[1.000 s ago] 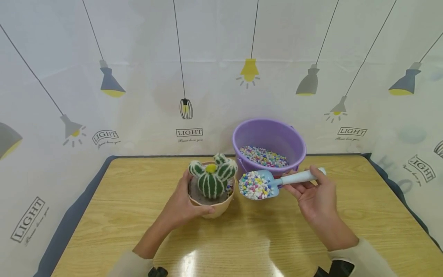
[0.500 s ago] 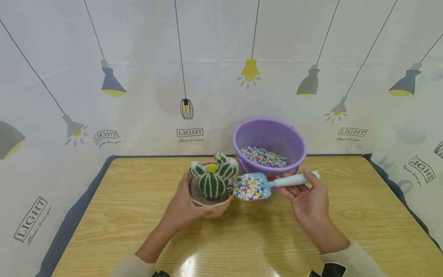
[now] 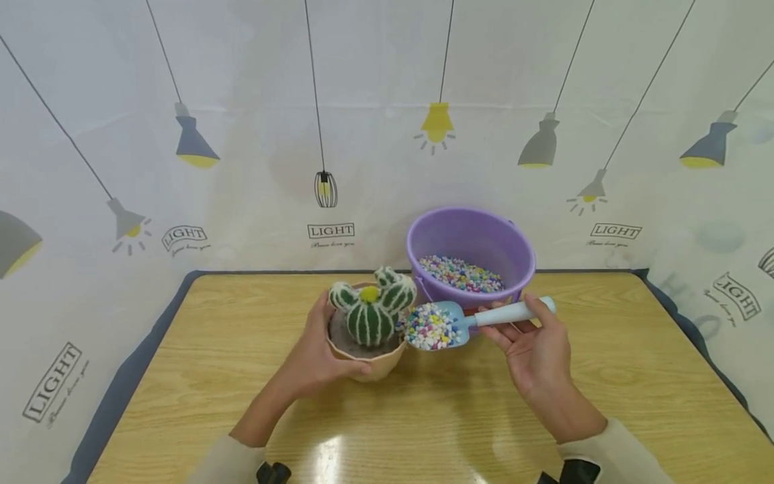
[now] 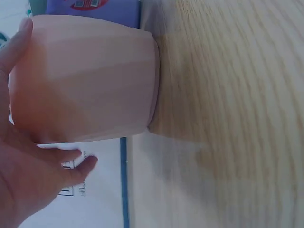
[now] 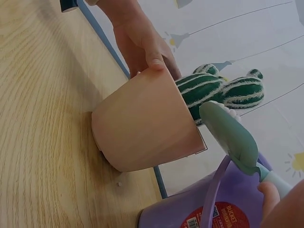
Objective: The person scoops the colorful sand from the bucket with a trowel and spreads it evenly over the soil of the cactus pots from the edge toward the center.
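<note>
On the cloth [image 3: 375, 168], the framed word "LIGHT" [image 3: 330, 230] can be read five times in the head view: once at 8 o'clock, twice near 9 o'clock, and twice near 3 o'clock. The script under it is too small to be read surely. On the red label [image 5: 229, 221] of the bucket [image 5: 175, 206], at 5 o'clock in the right wrist view, "BUCKET" is printed; the next line is blurred.

My left hand [image 3: 317, 359] and right hand [image 3: 543, 356] are bare. The left sleeve [image 3: 228, 464], at seven o'clock in the head view, and the right sleeve [image 3: 619, 454], at four, are pale beige. A blocky black fitting [image 3: 274, 472] sits at the left sleeve's three o'clock, a broader black piece [image 3: 580, 472] at the right's eight.
</note>
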Demonstrator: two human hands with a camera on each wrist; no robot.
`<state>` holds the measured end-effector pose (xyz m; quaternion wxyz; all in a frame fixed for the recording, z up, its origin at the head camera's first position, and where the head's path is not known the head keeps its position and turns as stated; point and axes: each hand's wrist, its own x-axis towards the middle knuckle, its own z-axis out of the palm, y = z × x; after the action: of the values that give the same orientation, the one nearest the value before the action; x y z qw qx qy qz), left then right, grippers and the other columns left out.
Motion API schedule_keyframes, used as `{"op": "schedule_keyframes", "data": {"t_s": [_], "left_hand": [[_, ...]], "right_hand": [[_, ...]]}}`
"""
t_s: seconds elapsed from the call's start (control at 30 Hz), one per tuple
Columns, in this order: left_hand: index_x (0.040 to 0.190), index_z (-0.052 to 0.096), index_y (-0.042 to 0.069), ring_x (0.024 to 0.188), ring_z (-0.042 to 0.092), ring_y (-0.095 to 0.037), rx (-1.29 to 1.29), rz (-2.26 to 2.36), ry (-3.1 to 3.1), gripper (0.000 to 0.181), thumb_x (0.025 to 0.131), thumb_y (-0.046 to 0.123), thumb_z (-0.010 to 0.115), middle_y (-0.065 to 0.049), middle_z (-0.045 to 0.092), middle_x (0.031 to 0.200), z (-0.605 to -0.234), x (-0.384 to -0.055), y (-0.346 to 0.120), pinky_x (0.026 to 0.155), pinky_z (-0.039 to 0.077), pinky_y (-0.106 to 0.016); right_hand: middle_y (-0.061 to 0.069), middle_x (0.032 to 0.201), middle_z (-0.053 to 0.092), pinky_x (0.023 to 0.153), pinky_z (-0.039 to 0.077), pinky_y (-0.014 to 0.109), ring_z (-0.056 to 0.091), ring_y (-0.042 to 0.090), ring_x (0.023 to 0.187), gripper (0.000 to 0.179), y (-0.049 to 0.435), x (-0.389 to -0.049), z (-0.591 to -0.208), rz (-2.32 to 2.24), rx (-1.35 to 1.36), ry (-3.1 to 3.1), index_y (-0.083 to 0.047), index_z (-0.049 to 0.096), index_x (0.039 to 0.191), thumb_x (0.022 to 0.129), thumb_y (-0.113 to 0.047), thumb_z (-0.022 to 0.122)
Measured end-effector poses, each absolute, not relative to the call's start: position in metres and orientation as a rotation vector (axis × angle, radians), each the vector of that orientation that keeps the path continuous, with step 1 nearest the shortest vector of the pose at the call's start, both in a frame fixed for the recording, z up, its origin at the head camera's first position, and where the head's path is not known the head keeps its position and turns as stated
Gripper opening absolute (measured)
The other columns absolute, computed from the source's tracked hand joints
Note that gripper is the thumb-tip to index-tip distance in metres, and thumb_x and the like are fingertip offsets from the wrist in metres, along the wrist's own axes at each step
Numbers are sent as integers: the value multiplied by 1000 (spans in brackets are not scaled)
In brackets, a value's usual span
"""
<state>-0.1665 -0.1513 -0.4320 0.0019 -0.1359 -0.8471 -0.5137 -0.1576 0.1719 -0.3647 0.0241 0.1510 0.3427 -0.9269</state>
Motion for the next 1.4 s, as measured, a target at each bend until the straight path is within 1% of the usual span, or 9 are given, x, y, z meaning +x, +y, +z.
{"op": "schedule_keyframes", "data": {"t_s": [0.03,0.1,0.2,0.37,0.53,0.8,1.17,1.33,1.4], "left_hand": [[156,5,20,134,40,-31,-428,-1632,-2654,134,58,36,94,-16,36,148,-428,-165,-151,113,30,-52],[157,5,21,134,40,-31,-437,-1687,-2627,133,60,33,94,-16,38,148,-431,-165,-152,113,29,-52],[157,8,20,135,41,-31,-404,-1727,-2596,132,58,32,95,-16,40,148,-431,-164,-150,114,29,-52],[156,12,21,136,39,-28,-379,-1721,-2582,131,55,37,95,-12,38,150,-437,-165,-148,114,29,-50],[155,14,23,135,41,-26,-359,-1724,-2580,131,54,38,95,-9,39,149,-437,-165,-147,114,31,-48],[156,12,21,136,39,-26,-339,-1723,-2595,132,55,39,95,-10,38,150,-437,-164,-147,115,29,-47],[157,8,16,138,37,-29,-308,-1701,-2628,137,54,43,94,-13,33,153,-436,-162,-147,115,28,-48],[157,7,19,138,37,-29,-318,-1714,-2624,136,55,43,94,-11,34,153,-435,-162,-147,115,28,-49],[157,7,20,138,37,-29,-320,-1715,-2626,136,55,43,94,-11,33,153,-434,-163,-147,115,28,-49]], "right_hand": [[17,90,62,83,56,46,70,35,92,30,171,-158,-364,-2868,468,1063,-14,35,126,102,-26,48],[16,90,62,82,57,46,71,34,90,29,171,-157,-364,-2868,477,1075,-13,35,125,102,-26,49],[15,90,62,80,58,45,71,32,87,29,169,-157,-363,-2870,493,1090,-14,36,124,102,-26,49],[14,84,66,74,59,44,72,31,82,29,165,-155,-361,-2905,495,1102,-13,39,124,101,-25,52],[13,79,70,72,59,45,73,32,79,26,159,-153,-360,-2957,436,1168,-10,42,120,101,-22,54],[12,84,72,74,59,43,73,30,82,30,153,-151,-360,-2959,377,1245,-6,42,121,100,-24,56],[13,87,72,76,58,43,73,30,83,37,151,-149,-357,-2959,389,1277,-5,42,122,97,-26,60],[14,88,71,77,57,45,73,31,83,34,149,-149,-355,-2970,393,1300,-5,47,117,96,-25,63],[14,87,71,77,57,45,73,31,83,29,148,-149,-354,-2975,398,1309,-5,50,112,95,-24,64]]}}
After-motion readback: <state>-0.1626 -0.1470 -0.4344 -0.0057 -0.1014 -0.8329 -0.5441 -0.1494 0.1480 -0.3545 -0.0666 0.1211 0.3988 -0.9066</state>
